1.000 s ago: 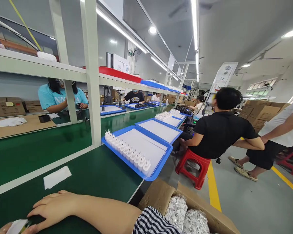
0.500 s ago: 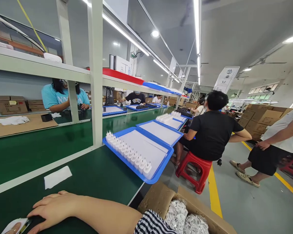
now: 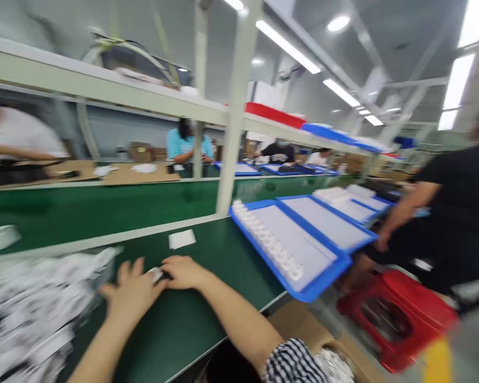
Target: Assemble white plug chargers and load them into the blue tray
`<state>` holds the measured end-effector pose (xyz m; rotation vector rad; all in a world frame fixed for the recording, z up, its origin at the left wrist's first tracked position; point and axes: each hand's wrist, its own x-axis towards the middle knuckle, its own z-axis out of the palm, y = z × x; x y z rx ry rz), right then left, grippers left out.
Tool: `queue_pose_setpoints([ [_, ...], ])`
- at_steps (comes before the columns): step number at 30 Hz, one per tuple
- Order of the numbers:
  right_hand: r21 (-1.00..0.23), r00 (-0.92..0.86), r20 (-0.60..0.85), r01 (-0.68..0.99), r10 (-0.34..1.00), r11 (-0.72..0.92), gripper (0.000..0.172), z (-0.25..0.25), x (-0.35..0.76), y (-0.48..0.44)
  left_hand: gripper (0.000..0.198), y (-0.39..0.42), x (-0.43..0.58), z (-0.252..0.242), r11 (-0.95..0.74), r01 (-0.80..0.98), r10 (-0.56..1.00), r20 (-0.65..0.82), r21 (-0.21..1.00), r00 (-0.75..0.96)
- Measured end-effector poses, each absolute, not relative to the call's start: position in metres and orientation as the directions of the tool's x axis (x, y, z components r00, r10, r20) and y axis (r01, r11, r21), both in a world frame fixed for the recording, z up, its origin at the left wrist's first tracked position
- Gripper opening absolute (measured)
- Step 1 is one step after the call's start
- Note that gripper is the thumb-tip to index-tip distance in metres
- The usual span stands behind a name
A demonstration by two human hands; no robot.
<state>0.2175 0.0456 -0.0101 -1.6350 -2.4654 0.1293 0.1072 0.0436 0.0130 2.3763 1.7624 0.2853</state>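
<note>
My left hand (image 3: 131, 291) is over the green bench (image 3: 175, 324), its outer fingers spread. A small white plastic part (image 3: 155, 274) shows at its thumb and index finger, which seem to pinch it. My right hand (image 3: 184, 272) meets it from the other side, fingers curled at the part's edge; a dark bit between them is blurred. Behind my hands lies a white slip of paper (image 3: 182, 239). Left of my left hand is a clear plastic bag (image 3: 35, 308) full of white pieces.
A blue tray (image 3: 314, 293) holds a row of white plug chargers (image 3: 269, 242); more blue trays stand beyond. A shelf post (image 3: 236, 117) rises from the bench. A co-worker in black (image 3: 459, 202) sits to the right by a red stool (image 3: 399, 319). An open carton (image 3: 299, 324) is below the edge.
The view has swung left, so the bag of white pieces and both my hands now show fully. My hands are still together at the white part.
</note>
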Motion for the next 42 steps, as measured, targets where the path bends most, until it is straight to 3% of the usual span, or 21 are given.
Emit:
queue_pose_setpoints([
  [2,-0.219,-0.391,0.147,0.883,0.909,0.416,0.034,-0.012,0.217,0.043,0.027,0.04,0.094,0.009,-0.311,0.941,0.95,0.063,0.133,0.305],
  [4,-0.262,-0.405,0.173,0.86,0.898,0.439,0.033,-0.019,0.216,0.046,0.031,0.04,0.091,0.008,-0.314,0.941,0.95,0.049,0.129,0.31],
  [12,-0.348,-0.354,0.189,0.848,0.916,0.4,0.048,-0.04,0.211,0.062,0.055,0.05,0.093,-0.006,-0.32,0.825,0.92,-0.057,0.466,0.389],
  [15,-0.386,-0.26,0.176,0.869,0.949,0.309,0.049,-0.042,0.211,0.064,0.071,0.057,0.091,-0.01,-0.311,0.778,0.926,-0.009,0.546,0.377],
  [18,-0.421,-0.209,0.159,0.87,0.965,0.258,0.053,-0.041,0.211,0.064,0.062,0.068,0.076,-0.003,-0.217,0.833,0.975,0.154,0.51,0.16],
  [20,-0.425,-0.217,0.15,0.867,0.965,0.261,0.053,-0.039,0.212,0.063,0.044,0.076,0.057,0.005,-0.012,0.878,0.97,0.218,0.479,-0.106],
  [23,-0.402,-0.228,0.124,0.878,0.966,0.259,0.049,-0.037,0.213,0.061,0.032,0.084,0.025,0.012,0.328,0.816,0.915,0.054,0.477,-0.399],
  [26,-0.388,-0.251,0.131,0.877,0.959,0.283,0.046,-0.038,0.215,0.061,0.029,0.088,0.004,0.012,0.41,0.769,0.904,-0.109,0.491,-0.412],
  [32,-0.491,-0.213,0.229,0.818,0.95,0.302,0.039,-0.032,0.215,0.061,0.03,0.087,-0.007,0.02,0.295,0.746,0.94,-0.04,0.597,-0.339],
  [35,-0.629,-0.107,0.303,0.724,0.947,0.283,0.034,-0.022,0.213,0.058,0.029,0.086,0.001,0.027,0.037,0.58,0.961,0.131,0.814,-0.245],
  [37,-0.773,-0.032,0.286,0.583,0.958,0.251,0.033,-0.015,0.21,0.055,0.027,0.086,0.016,0.027,-0.17,0.328,0.959,0.233,0.929,-0.161],
  [39,-0.91,0.024,0.227,0.361,0.974,0.203,0.035,-0.01,0.207,0.052,0.024,0.084,0.037,0.025,-0.275,0.171,0.952,0.293,0.946,-0.086],
  [42,-0.989,0.049,0.145,-0.031,0.988,0.147,0.041,-0.005,0.204,0.049,0.019,0.075,0.072,0.02,-0.364,0.242,0.931,0.359,0.9,0.067],
])
